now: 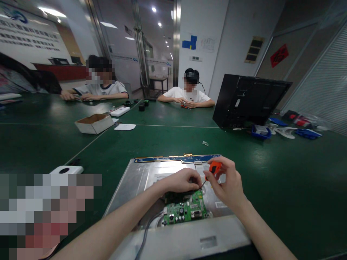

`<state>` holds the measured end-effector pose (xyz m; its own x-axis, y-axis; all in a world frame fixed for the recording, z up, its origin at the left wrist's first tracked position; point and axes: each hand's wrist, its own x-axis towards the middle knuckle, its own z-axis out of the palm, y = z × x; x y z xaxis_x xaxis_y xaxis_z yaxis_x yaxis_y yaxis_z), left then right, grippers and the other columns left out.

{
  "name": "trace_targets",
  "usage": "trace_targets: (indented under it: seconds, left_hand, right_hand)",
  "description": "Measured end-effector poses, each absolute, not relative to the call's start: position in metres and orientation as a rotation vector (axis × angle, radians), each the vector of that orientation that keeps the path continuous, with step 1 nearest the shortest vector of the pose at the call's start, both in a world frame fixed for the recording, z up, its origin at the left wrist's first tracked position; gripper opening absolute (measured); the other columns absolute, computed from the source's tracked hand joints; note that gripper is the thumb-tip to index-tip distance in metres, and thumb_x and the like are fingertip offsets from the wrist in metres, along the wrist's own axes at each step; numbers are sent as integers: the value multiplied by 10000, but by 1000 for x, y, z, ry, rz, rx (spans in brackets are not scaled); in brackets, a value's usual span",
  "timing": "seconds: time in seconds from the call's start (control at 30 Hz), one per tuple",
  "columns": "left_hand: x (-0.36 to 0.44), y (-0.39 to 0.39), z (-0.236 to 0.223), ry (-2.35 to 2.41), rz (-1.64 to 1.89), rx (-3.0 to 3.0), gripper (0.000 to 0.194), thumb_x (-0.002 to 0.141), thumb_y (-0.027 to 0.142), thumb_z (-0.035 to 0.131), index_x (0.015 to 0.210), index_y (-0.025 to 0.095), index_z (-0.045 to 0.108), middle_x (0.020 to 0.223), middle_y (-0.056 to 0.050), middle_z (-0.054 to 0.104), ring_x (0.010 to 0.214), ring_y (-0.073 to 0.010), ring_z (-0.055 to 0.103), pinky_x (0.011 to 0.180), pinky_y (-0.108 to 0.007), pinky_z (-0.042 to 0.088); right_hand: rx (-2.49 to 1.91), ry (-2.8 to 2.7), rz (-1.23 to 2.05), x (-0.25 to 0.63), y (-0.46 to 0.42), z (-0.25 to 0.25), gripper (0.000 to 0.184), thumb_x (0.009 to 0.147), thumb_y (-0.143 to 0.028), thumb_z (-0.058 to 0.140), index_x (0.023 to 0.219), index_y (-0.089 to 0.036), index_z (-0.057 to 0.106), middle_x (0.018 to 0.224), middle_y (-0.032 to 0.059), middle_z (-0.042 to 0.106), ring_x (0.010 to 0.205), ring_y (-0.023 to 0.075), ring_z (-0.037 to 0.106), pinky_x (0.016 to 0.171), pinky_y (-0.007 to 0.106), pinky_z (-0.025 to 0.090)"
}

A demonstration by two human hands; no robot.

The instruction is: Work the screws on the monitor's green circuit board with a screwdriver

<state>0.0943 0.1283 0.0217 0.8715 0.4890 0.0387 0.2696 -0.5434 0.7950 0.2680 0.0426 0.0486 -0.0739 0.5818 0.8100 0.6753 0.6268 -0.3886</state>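
In front of me a flat metal display panel lies on the table, with a blue circuit strip along its far edge. A green circuit board sits on the panel's near half. My right hand grips a screwdriver by its orange handle, its thin shaft slanting down to the board's far right corner. Beside that tip, my left hand has its fingers curled and pressed together at the board's far edge. Whatever those fingers hold, if anything, is hidden. A grey cable runs from the board's left side toward me.
A black monitor housing stands at the back right, near a blue tray and blue gloves. An open cardboard box and a white paper lie back left. Two people sit working across the green table.
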Motion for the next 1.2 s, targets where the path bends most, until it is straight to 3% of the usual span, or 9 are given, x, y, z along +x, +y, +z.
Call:
trace_targets:
  seconds: [0.33,0.67,0.97,1.2]
  left_hand:
    - [94,129,21,524,327,2165,65,791,95,651,791,154,677,762,15,653,730,-141,579,694,-225,438]
    - [95,129,20,500,348,2151,97,771,55,642,787,148,666,731,29,619,704,-133,560,668,-215,423]
    - [94,129,21,491,339,2153,99,787,64,630,813,150,670,776,17,641,748,-145,578,709,-219,439]
    - [94,129,19,531,351,2169,77,781,86,642,777,158,668,746,23,638,724,-144,573,696,-226,434]
  right_hand:
    - [-1012,-1737,-92,266,42,49,307,933,-235,587,1199,-233,433,887,28,637,558,116,584,475,223,509]
    - [-955,-1814,-40,265,42,55,409,955,-139,505,1340,-273,474,1079,77,598,695,129,622,512,234,542]
    - [-953,-1752,-114,267,43,52,388,912,-167,607,1267,-247,472,1078,74,549,653,110,577,469,218,524]
    - [-975,-1789,-163,266,42,56,376,936,-138,574,1281,-269,506,1081,69,534,669,110,607,498,232,549]
